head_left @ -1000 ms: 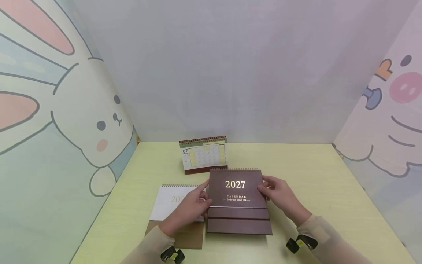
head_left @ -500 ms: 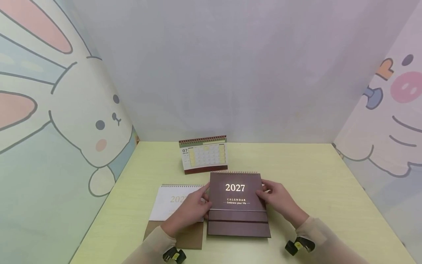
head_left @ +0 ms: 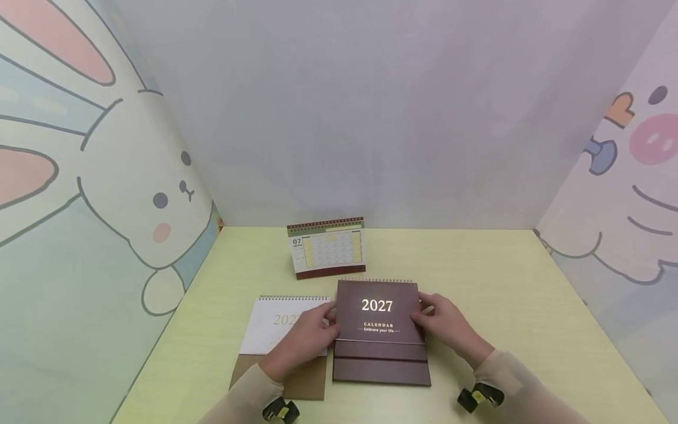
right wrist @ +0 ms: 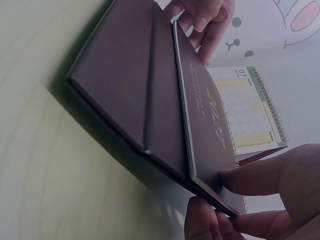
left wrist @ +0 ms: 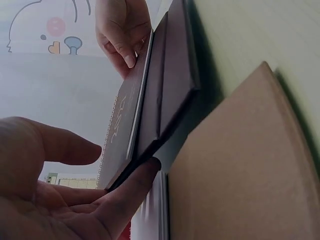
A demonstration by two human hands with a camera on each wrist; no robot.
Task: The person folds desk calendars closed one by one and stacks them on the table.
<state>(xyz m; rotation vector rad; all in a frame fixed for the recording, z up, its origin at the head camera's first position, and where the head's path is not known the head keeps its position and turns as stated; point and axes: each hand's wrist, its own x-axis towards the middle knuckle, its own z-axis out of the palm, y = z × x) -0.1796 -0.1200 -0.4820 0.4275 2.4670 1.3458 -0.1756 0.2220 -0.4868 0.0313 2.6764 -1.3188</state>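
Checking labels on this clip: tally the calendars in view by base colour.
Dark brown calendar: 1
White calendar with tan base: 1
Upright July-page calendar with dark red base: 1
Total: 3

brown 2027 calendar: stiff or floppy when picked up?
The brown 2027 calendar is probably stiff: it looks flat and straight-edged. It may hinge at the crease across its lower part. The cover could flap, as the coil runs along only its top edge.
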